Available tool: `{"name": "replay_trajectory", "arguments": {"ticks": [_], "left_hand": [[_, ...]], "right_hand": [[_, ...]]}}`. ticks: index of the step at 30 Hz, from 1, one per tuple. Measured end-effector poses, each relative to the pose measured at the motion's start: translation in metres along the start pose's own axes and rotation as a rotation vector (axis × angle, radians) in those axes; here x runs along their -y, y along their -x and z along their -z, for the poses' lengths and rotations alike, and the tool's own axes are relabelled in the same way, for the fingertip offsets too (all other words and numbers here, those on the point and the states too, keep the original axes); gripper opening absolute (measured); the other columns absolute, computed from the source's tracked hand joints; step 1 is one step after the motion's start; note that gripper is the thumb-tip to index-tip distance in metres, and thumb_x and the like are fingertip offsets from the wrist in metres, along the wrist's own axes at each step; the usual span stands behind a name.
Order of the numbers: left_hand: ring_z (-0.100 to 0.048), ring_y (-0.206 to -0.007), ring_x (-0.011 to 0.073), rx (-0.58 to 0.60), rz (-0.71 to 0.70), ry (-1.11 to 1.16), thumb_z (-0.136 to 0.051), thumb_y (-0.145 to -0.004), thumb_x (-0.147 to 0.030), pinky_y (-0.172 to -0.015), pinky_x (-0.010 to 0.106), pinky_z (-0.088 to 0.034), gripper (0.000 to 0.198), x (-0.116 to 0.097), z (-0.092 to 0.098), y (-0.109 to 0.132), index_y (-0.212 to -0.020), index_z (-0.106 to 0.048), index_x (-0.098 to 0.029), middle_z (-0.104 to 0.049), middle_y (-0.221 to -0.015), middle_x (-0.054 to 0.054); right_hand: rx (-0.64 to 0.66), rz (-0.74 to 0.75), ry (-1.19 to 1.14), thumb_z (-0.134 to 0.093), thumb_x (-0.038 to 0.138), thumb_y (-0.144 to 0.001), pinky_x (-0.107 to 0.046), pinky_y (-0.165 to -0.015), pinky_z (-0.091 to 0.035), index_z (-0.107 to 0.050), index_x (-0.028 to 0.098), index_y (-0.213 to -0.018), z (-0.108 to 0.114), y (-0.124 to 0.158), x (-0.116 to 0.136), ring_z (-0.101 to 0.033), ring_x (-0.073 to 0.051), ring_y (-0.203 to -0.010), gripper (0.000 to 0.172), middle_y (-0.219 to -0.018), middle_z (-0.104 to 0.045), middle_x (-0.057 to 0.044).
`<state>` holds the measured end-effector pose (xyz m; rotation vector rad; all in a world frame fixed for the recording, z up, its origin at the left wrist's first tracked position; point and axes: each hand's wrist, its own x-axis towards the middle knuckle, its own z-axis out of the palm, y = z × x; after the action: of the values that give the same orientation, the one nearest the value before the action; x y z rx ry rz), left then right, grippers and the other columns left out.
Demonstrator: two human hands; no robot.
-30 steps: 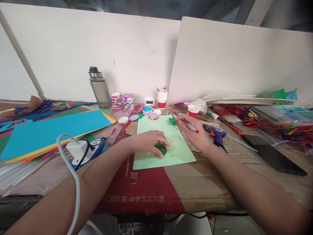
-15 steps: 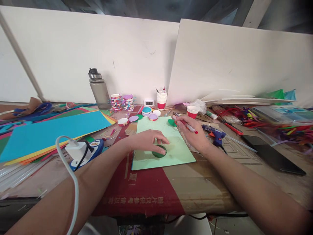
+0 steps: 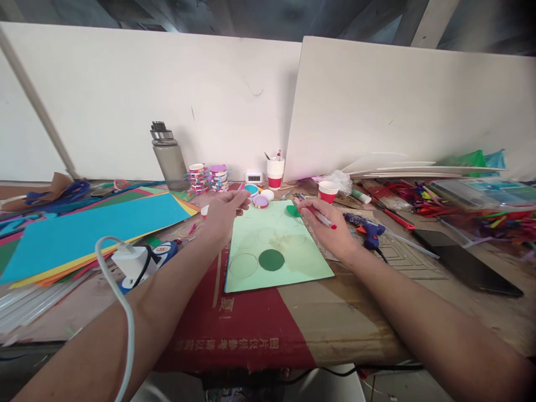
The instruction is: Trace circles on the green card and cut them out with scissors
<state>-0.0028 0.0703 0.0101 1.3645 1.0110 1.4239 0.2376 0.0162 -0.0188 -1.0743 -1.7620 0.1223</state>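
Observation:
My right hand holds a red pen slantwise above the right edge of a light green paper sheet. Beside its fingers lies a green paper piece. My left hand hovers at the sheet's upper left edge, fingers curled together near a small blue-topped round box; anything between the fingertips is too small to make out. A dark green disc rests flat on the sheet. To its left is a drawn circle, with fainter circles above.
A red-and-white paper cup and a glue gun are right of the sheet, with a black phone farther right. On the left lie coloured paper sheets and a plugged-in charger, its white cable crossing my left forearm.
My left hand has moved from above the dark green disc up and left to the sheet's edge, uncovering the disc and drawn circles. My right hand keeps the pen in nearly the same place.

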Motion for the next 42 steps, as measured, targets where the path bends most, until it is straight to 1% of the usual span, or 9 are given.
{"name": "replay_trajectory", "arguments": {"ticks": [2, 5, 9, 18, 28, 31, 35, 39, 42], "left_hand": [[-0.053, -0.064, 0.0103, -0.064, 0.038, 0.093, -0.079, -0.063, -0.044, -0.059, 0.024, -0.04, 0.03, -0.003, 0.0, 0.0, -0.073, -0.07, -0.017, -0.063, -0.071, 0.002], [-0.053, -0.065, 0.0097, -0.076, 0.075, 0.121, -0.08, -0.061, -0.042, -0.06, 0.023, -0.04, 0.029, -0.005, 0.0, 0.001, -0.073, -0.07, -0.017, -0.062, -0.07, 0.001], [-0.054, -0.064, 0.0095, -0.054, 0.095, 0.122, -0.08, -0.062, -0.042, -0.06, 0.023, -0.039, 0.029, -0.002, -0.001, 0.001, -0.073, -0.07, -0.017, -0.063, -0.07, 0.001], [-0.051, -0.062, 0.0088, 0.004, 0.058, 0.112, -0.077, -0.066, -0.041, -0.057, 0.023, -0.035, 0.027, 0.008, -0.001, -0.001, -0.069, -0.067, -0.016, -0.061, -0.068, 0.0], [-0.053, -0.063, 0.0107, 0.107, 0.009, -0.078, -0.076, -0.071, -0.043, -0.059, 0.026, -0.037, 0.028, 0.013, -0.004, 0.002, -0.069, -0.069, -0.016, -0.065, -0.07, 0.003], [-0.052, -0.061, 0.0098, 0.069, 0.014, -0.032, -0.076, -0.07, -0.041, -0.058, 0.025, -0.037, 0.027, 0.014, -0.003, 0.0, -0.07, -0.069, -0.016, -0.064, -0.069, 0.002], [-0.05, -0.059, 0.0083, 0.004, 0.014, 0.056, -0.076, -0.069, -0.039, -0.056, 0.023, -0.035, 0.025, 0.016, -0.002, -0.005, -0.068, -0.068, -0.016, -0.061, -0.065, 0.001], [-0.049, -0.057, 0.0076, -0.007, -0.001, 0.064, -0.076, -0.069, -0.037, -0.054, 0.023, -0.034, 0.025, 0.018, -0.002, -0.005, -0.066, -0.066, -0.015, -0.06, -0.063, 0.0], [-0.049, -0.056, 0.0076, 0.001, -0.001, 0.049, -0.074, -0.071, -0.037, -0.054, 0.023, -0.034, 0.024, 0.018, -0.004, -0.004, -0.068, -0.066, -0.015, -0.061, -0.064, 0.001]], "right_hand": [[-0.004, -0.006, 0.0, -0.051, 0.032, -0.095, -0.036, -0.084, -0.05, -0.066, 0.023, -0.1, 0.0, 0.0, 0.0, -0.065, -0.021, -0.092, 0.018, -0.1, -0.071, -0.005], [-0.008, -0.004, -0.007, -0.052, 0.032, -0.095, -0.037, -0.084, -0.05, -0.066, 0.023, -0.1, -0.001, 0.001, -0.001, -0.065, -0.021, -0.091, 0.018, -0.099, -0.071, -0.005], [-0.005, -0.008, -0.024, -0.052, 0.032, -0.094, -0.037, -0.085, -0.05, -0.065, 0.023, -0.099, -0.001, 0.001, -0.001, -0.064, -0.021, -0.093, 0.017, -0.1, -0.07, -0.005], [-0.001, -0.034, -0.009, -0.052, 0.03, -0.094, -0.037, -0.084, -0.049, -0.065, 0.022, -0.095, 0.0, 0.001, 0.005, -0.064, -0.022, -0.092, 0.015, -0.097, -0.07, -0.005], [0.02, -0.003, -0.008, -0.052, 0.031, -0.095, -0.035, -0.083, -0.05, -0.065, 0.022, -0.097, 0.001, 0.002, 0.003, -0.064, -0.021, -0.092, 0.016, -0.098, -0.069, -0.005], [0.077, 0.024, -0.014, -0.054, 0.03, -0.094, -0.034, -0.082, -0.05, -0.065, 0.022, -0.098, 0.002, 0.002, 0.009, -0.064, -0.021, -0.091, 0.014, -0.097, -0.07, -0.005], [0.212, 0.091, -0.05, -0.059, 0.028, -0.093, -0.034, -0.083, -0.051, -0.064, 0.023, -0.102, -0.002, 0.007, 0.023, -0.064, -0.019, -0.089, 0.012, -0.098, -0.069, -0.005], [0.409, 0.158, -0.069, -0.065, 0.033, -0.091, -0.035, -0.087, -0.05, -0.061, 0.023, -0.112, -0.01, 0.014, 0.032, -0.061, -0.019, -0.091, 0.023, -0.099, -0.066, -0.006], [0.47, 0.15, -0.005, -0.068, 0.038, -0.089, -0.037, -0.088, -0.048, -0.059, 0.021, -0.114, -0.015, 0.016, 0.032, -0.058, -0.021, -0.093, 0.032, -0.1, -0.064, -0.007]]}}
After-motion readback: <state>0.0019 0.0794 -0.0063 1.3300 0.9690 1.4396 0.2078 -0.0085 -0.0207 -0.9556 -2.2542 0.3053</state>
